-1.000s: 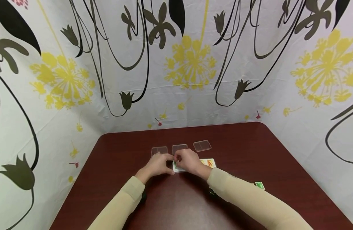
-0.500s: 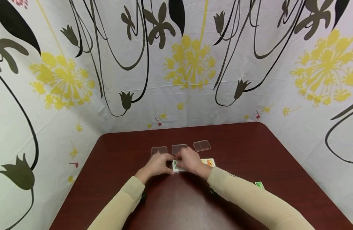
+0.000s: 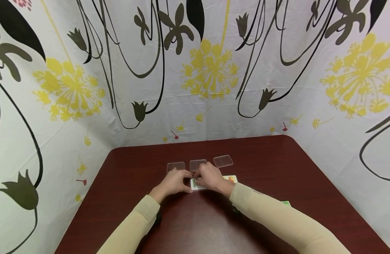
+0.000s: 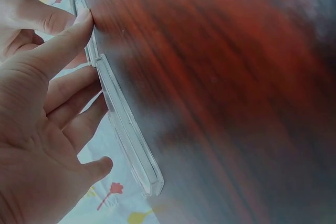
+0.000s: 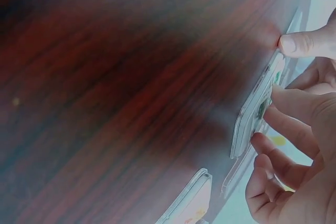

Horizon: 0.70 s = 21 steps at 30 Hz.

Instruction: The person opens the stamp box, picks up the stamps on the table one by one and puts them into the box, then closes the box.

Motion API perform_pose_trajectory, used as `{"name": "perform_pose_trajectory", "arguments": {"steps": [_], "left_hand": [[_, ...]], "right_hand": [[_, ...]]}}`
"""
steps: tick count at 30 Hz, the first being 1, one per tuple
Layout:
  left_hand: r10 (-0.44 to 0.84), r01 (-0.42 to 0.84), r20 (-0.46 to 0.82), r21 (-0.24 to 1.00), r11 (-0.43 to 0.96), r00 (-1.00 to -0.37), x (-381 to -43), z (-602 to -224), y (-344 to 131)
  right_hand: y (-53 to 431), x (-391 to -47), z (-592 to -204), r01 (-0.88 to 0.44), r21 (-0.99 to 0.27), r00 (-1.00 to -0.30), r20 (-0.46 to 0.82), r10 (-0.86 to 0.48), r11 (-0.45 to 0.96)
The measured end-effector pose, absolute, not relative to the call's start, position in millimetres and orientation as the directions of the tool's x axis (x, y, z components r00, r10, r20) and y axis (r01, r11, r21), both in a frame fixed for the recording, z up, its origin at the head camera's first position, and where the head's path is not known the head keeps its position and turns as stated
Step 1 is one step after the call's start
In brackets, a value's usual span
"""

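Note:
On the table a flat clear plastic case [image 3: 199, 188] with a white inside shows between the hands. My left hand [image 3: 175, 182] holds its left end, the thumb at the front corner and the other fingers behind. My right hand [image 3: 210, 177] reaches over the case, fingers bent. In the right wrist view its thumb and index finger pinch at a small green-printed card [image 5: 261, 109] lying in the case. Another white case with orange pictures [image 3: 232, 179] stands to the right, partly behind the right wrist. In the left wrist view a further case [image 4: 128, 129] lies below the left palm.
Three clear plastic lids, at left [image 3: 176, 166], middle [image 3: 198, 164] and right [image 3: 223, 161], lie behind the hands. A small green card [image 3: 286, 203] pokes out beyond the right sleeve. The dark red table [image 3: 144, 155] ends at a patterned cloth wall [image 3: 214, 120].
My right hand has shifted slightly back and lowered onto the case, its fingertips now down at the card. The right forearm covers more of the small green card. The left hand stays put.

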<state>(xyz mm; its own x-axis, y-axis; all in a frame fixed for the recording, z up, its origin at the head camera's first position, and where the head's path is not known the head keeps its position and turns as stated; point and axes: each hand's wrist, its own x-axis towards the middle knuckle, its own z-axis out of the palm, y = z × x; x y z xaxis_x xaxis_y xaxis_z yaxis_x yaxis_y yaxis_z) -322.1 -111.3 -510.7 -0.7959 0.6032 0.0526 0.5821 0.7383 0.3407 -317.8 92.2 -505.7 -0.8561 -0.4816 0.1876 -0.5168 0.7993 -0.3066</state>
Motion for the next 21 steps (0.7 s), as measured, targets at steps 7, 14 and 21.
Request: {"name": "perform_pose_trajectory", "arguments": {"steps": [7,14,21], "left_hand": [[0.604,0.585,0.061,0.341,0.735,-0.795,-322.0,-510.3,-111.3],[0.599,0.578,0.048,0.334,0.744,-0.799,-322.0,-511.1,-108.9],[0.594,0.569,0.032,0.331,0.753,-0.804,-320.6,-511.0,-108.9]], "right_hand": [[92.0,-319.9,-504.3,-0.524,-0.338,-0.851,0.193,-0.488,0.781],[97.6,-323.5,-487.6,-0.491,-0.413,-0.869,0.170,-0.465,0.767],[110.6,-320.7,-461.0,-0.476,-0.437,-0.874,0.141,-0.464,0.763]]}}
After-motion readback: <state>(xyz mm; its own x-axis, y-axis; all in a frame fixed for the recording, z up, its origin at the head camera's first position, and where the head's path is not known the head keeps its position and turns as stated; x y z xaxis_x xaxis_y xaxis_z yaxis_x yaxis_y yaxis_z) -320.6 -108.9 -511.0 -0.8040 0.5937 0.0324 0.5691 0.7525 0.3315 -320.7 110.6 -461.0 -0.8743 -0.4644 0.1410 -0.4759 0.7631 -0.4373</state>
